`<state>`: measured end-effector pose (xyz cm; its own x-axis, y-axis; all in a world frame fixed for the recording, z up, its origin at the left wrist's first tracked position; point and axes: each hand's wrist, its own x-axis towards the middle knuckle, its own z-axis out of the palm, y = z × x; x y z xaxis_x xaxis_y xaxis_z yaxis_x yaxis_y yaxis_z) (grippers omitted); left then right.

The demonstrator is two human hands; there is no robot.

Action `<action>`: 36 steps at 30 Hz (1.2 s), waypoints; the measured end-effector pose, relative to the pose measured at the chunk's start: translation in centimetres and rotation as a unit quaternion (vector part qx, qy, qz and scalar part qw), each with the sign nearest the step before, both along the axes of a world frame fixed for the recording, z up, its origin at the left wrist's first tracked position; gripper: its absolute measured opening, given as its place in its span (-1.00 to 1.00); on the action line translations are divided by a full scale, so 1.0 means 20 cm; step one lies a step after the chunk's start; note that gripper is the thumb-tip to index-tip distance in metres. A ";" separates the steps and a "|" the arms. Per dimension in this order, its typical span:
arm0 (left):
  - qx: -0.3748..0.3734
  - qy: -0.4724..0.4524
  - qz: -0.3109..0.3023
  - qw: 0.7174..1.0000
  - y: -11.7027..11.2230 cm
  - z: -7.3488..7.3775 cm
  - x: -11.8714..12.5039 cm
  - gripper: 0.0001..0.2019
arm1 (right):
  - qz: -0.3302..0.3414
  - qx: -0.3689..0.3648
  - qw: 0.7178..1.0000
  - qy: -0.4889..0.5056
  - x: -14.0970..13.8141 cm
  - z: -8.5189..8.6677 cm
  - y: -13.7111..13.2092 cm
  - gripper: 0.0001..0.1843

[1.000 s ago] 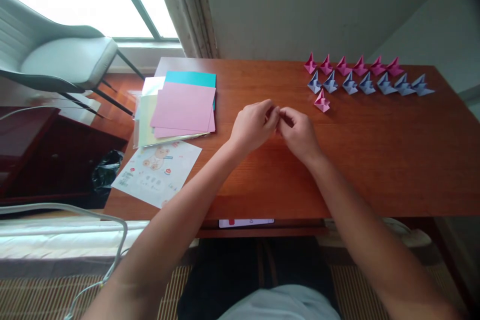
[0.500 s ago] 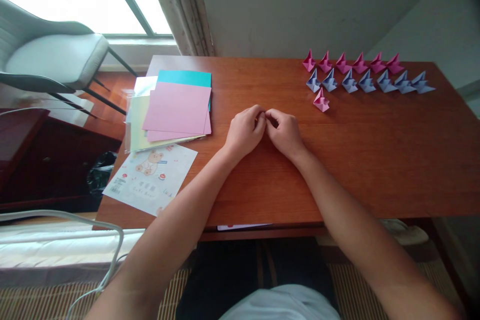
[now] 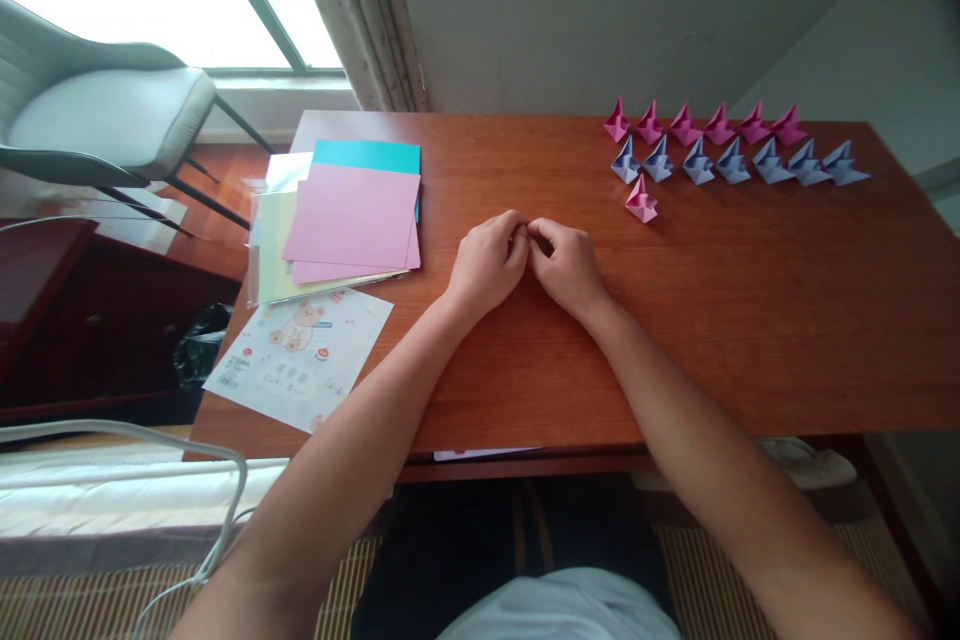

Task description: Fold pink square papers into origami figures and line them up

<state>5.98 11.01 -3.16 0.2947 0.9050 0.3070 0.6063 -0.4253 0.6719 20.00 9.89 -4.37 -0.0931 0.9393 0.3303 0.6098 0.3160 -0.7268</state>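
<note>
My left hand (image 3: 491,258) and my right hand (image 3: 564,260) meet at the fingertips over the middle of the wooden table (image 3: 712,340). Both are closed, fingers curled inward, thumbs and forefingers pressed together. Whatever they may pinch is hidden by the fingers. Beyond my right hand sits a single light pink folded paper figure (image 3: 641,200). Behind it runs a row of pale blue folded paper figures (image 3: 733,162), and at the back a row of deep pink ones (image 3: 719,125). To the left of my left hand lies a stack of pink paper sheets (image 3: 352,218).
A teal sheet (image 3: 367,155) and a yellowish packet (image 3: 268,255) show from under the pink sheets. Nearer me, a white sheet with a printed bear (image 3: 300,360) lies at the table's left edge. A grey chair (image 3: 112,115) stands by the window, and a white cable (image 3: 238,490) loops at lower left.
</note>
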 end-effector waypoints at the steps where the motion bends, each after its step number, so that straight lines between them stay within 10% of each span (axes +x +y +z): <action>1: 0.000 0.001 0.001 1.000 0.00 0.00 0.00 -0.80 | 0.000 0.000 1.000 -0.001 0.00 0.00 0.00 -0.78; 21: 0.007 0.058 -0.006 0.998 -0.01 0.03 -0.02 -0.78 | 0.011 -0.004 1.000 0.003 0.00 0.00 0.00 -0.77; 29: 0.066 0.208 0.208 0.953 -0.10 0.27 -0.39 -0.57 | 0.020 -0.019 0.999 0.027 -0.01 0.00 0.00 -0.77; 36: -0.001 0.291 0.240 0.926 -0.16 0.14 -0.60 -0.38 | 0.018 -0.025 0.999 0.023 -0.01 0.00 0.00 -0.77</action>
